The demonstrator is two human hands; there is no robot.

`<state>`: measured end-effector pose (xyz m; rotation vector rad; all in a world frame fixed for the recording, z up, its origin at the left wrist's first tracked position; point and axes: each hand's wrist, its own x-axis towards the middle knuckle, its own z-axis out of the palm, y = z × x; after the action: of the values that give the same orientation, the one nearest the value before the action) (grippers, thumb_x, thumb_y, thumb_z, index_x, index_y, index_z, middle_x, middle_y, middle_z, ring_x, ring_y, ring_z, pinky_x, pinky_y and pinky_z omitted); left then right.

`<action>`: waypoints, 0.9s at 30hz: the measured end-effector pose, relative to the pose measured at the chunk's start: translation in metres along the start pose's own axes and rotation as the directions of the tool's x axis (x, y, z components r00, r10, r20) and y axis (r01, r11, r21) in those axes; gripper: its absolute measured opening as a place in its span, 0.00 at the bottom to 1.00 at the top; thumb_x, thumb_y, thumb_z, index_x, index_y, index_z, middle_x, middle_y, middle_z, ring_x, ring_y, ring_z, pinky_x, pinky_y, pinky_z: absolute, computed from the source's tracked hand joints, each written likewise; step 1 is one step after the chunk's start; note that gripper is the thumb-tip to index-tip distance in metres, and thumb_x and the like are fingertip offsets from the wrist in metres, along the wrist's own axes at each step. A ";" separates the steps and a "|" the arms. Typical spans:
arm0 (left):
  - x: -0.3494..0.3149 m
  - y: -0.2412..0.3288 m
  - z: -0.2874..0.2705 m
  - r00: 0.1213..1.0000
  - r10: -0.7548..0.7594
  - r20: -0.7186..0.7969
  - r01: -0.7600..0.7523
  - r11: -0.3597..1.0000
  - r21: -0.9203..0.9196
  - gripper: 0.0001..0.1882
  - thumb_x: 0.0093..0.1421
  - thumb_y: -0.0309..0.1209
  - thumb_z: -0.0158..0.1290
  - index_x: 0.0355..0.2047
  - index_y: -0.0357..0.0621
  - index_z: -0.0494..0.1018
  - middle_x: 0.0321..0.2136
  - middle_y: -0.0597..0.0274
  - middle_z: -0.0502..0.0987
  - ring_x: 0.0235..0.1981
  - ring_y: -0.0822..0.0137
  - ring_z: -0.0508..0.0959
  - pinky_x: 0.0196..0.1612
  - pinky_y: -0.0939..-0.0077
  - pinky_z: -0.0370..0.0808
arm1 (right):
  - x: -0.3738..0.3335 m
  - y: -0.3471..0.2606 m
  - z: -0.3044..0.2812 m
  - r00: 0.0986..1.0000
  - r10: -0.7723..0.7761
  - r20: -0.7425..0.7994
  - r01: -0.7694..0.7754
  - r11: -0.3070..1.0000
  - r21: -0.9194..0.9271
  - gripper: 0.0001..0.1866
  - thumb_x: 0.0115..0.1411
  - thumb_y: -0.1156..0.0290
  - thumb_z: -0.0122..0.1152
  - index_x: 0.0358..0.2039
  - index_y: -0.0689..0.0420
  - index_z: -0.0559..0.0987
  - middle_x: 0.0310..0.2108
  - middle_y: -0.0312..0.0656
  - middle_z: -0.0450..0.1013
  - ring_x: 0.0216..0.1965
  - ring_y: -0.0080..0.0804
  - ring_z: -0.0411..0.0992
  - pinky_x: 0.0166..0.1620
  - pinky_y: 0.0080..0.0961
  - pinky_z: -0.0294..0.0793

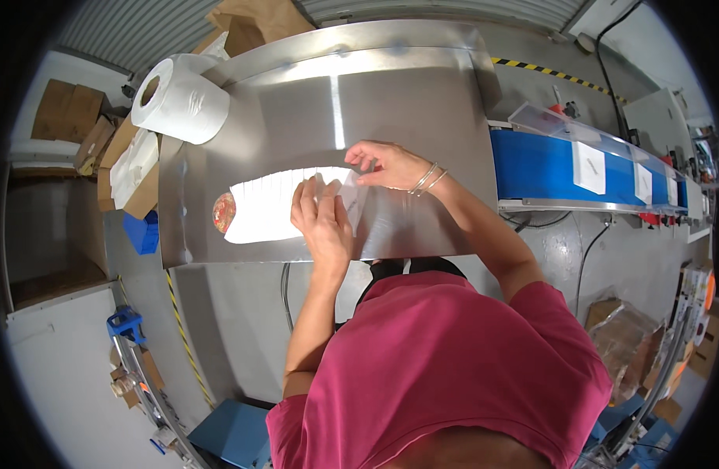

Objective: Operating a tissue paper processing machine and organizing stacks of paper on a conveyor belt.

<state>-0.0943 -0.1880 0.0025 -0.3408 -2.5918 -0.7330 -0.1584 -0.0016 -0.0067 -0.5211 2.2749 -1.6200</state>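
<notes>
A row of thin white packets [266, 205] lies overlapped like fanned cards on a steel table. At its left end shows a round red, speckled face [223, 213]; I cannot tell whether it is printed or real. My left hand [325, 221] rests on the right part of the row, fingers stretched over the packets. A paler, translucent-looking packet or film [355, 205] lies at the right end. Just above that end is my right hand [387, 166], its fingers loosely bent and apart from the thumb, with nothing visible between them. Bracelets circle the right wrist.
The steel table [422, 94] has a raised back edge. A big white roll [184, 98] stands at its far left corner, near cardboard boxes [129, 168]. To the right runs a blue conveyor belt [531, 168] carrying several white packets [588, 168] beneath a clear cover.
</notes>
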 end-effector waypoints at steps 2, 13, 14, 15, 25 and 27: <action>0.000 -0.002 0.000 1.000 0.030 0.007 -0.030 0.999 0.023 0.13 0.52 0.20 0.54 0.39 0.40 0.77 0.51 0.52 0.67 0.55 0.49 0.64 0.56 0.56 0.59 | 0.002 0.000 0.000 1.000 0.004 0.023 -0.004 1.000 -0.006 0.22 0.52 0.71 0.64 0.49 0.54 0.72 0.45 0.36 0.71 0.41 0.27 0.70 0.45 0.27 0.72; 0.000 -0.002 -0.002 0.999 0.042 0.017 -0.042 0.999 -0.006 0.16 0.53 0.20 0.54 0.44 0.40 0.73 0.52 0.50 0.66 0.55 0.50 0.64 0.56 0.57 0.59 | 0.008 0.004 0.003 0.996 -0.001 0.093 -0.008 0.995 0.099 0.23 0.52 0.73 0.64 0.50 0.54 0.71 0.43 0.35 0.71 0.38 0.25 0.67 0.46 0.25 0.72; 0.000 -0.001 -0.003 0.999 0.045 0.018 -0.045 0.999 -0.005 0.16 0.53 0.20 0.54 0.44 0.40 0.73 0.52 0.50 0.66 0.55 0.50 0.64 0.56 0.57 0.59 | 0.008 0.004 0.003 0.996 -0.002 0.090 -0.007 0.995 0.100 0.23 0.52 0.73 0.64 0.50 0.54 0.71 0.43 0.35 0.71 0.38 0.25 0.67 0.46 0.25 0.72; 0.000 0.001 -0.003 1.000 0.018 0.017 -0.017 1.000 -0.020 0.16 0.53 0.20 0.54 0.44 0.40 0.74 0.52 0.50 0.66 0.55 0.50 0.64 0.56 0.57 0.59 | 0.007 0.004 0.003 0.996 -0.005 0.086 -0.005 0.994 0.112 0.23 0.52 0.73 0.64 0.50 0.54 0.71 0.43 0.35 0.71 0.38 0.25 0.67 0.45 0.25 0.72; 0.009 -0.061 -0.020 0.972 0.031 -0.231 0.005 0.988 0.156 0.21 0.56 0.36 0.56 0.48 0.40 0.70 0.53 0.46 0.64 0.56 0.44 0.62 0.55 0.49 0.59 | 0.002 0.008 0.010 0.998 -0.022 0.053 0.024 0.999 -0.037 0.27 0.49 0.71 0.66 0.52 0.56 0.71 0.41 0.40 0.71 0.37 0.28 0.69 0.43 0.25 0.72; 0.038 -0.097 -0.052 0.939 -0.106 -0.328 0.184 0.959 0.216 0.24 0.57 0.40 0.55 0.51 0.39 0.69 0.53 0.45 0.66 0.53 0.45 0.65 0.54 0.51 0.61 | 0.001 0.017 0.013 0.999 -0.048 -0.009 0.047 0.992 -0.113 0.27 0.49 0.70 0.67 0.51 0.57 0.71 0.41 0.42 0.71 0.37 0.31 0.70 0.42 0.26 0.73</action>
<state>-0.1433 -0.2931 0.0173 0.0448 -2.3812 -0.4618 -0.1555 -0.0085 -0.0269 -0.5983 2.3910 -1.5263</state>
